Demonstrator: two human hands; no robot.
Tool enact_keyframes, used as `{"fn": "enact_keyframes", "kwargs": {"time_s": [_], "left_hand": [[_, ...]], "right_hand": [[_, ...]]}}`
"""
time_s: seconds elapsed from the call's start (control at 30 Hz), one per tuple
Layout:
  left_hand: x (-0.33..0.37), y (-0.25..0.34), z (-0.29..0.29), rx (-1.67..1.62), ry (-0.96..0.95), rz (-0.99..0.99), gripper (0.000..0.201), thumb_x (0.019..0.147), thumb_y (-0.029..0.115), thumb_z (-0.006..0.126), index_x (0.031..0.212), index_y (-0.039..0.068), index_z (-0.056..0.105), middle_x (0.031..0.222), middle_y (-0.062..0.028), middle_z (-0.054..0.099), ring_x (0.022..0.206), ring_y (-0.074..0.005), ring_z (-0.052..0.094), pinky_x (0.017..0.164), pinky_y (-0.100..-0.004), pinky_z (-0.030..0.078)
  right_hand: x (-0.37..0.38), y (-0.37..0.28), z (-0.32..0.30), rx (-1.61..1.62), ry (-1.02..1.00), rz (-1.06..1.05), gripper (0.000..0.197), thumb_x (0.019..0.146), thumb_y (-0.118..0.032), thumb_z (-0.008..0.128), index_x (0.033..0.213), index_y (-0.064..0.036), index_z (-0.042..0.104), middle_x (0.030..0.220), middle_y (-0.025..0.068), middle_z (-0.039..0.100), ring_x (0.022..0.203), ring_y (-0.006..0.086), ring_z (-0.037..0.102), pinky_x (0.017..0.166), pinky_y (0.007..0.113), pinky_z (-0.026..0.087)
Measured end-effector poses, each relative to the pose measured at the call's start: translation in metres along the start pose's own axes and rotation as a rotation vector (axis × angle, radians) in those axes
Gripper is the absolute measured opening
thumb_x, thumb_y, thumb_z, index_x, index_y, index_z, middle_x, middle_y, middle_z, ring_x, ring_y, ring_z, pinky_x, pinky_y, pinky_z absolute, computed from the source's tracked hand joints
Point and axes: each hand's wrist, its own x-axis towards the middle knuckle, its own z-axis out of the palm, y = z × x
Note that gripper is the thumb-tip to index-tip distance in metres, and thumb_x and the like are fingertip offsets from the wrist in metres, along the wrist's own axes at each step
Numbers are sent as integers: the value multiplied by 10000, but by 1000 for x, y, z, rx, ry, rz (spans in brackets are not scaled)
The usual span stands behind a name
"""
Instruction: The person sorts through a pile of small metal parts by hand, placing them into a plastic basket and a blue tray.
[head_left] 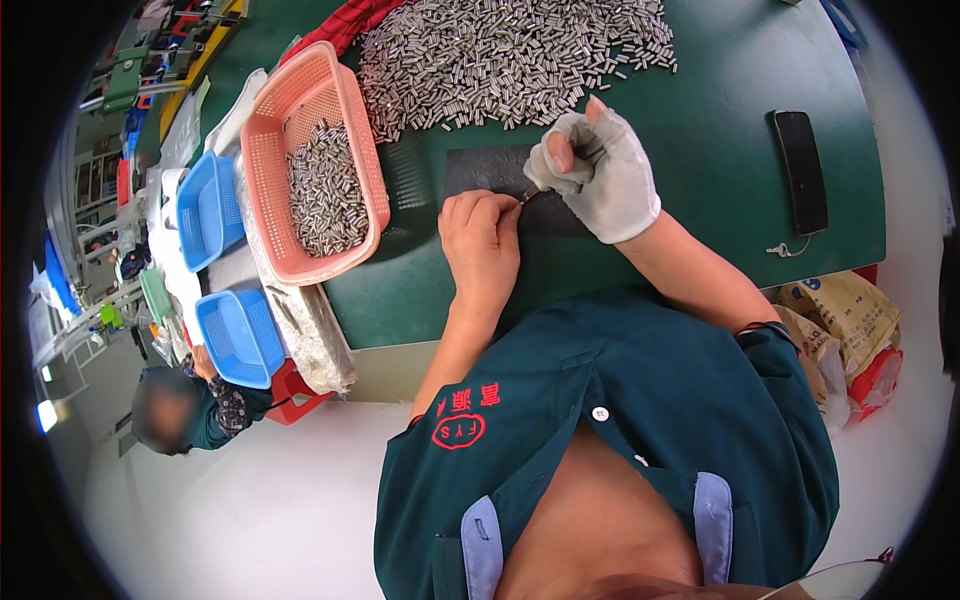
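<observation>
My left hand (480, 240) is bare and closed in a pinch above a black mat (485, 165); what its fingertips hold is too small and hidden to make out. My right hand (605, 175) wears a whitish work glove with some fingertips bare. Its fingers are closed round a thin, dark tool (531, 194), whose narrow tip reaches to the left fingertips. The tool's exact kind does not show. Beyond the mat lies a wide heap of small silvery metal cylinders (520, 60).
A pink basket (376, 190) holding more metal cylinders stands at the left. Further left are two blue baskets (210, 215) and another person (210, 405). A black phone (800, 170) with a keyring lies at the right on the green table (700, 100). Bags (840, 320) sit beside it.
</observation>
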Motion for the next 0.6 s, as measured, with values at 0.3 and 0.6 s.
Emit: {"fn": "enact_keyframes", "kwargs": {"time_s": [0.3,0.6], "left_hand": [[1,-1,1,4,0,2,108,703,19,691,776,63,625,806,-48,594,814,-252,545,743,-358,408],[2,-4,-3,25,4,40,143,658,22,692,763,67,607,808,-71,591,809,-281,550,715,-393,411]], "right_hand": [[0,3,-3,-25,-38,-9,517,983,-413,380,655,-39,519,556,7,379,545,122,332,554,261,266],[-6,7,10,-236,38,-1,540,975,-455,357,650,-43,481,585,40,404,596,175,376,609,297,315]]}}
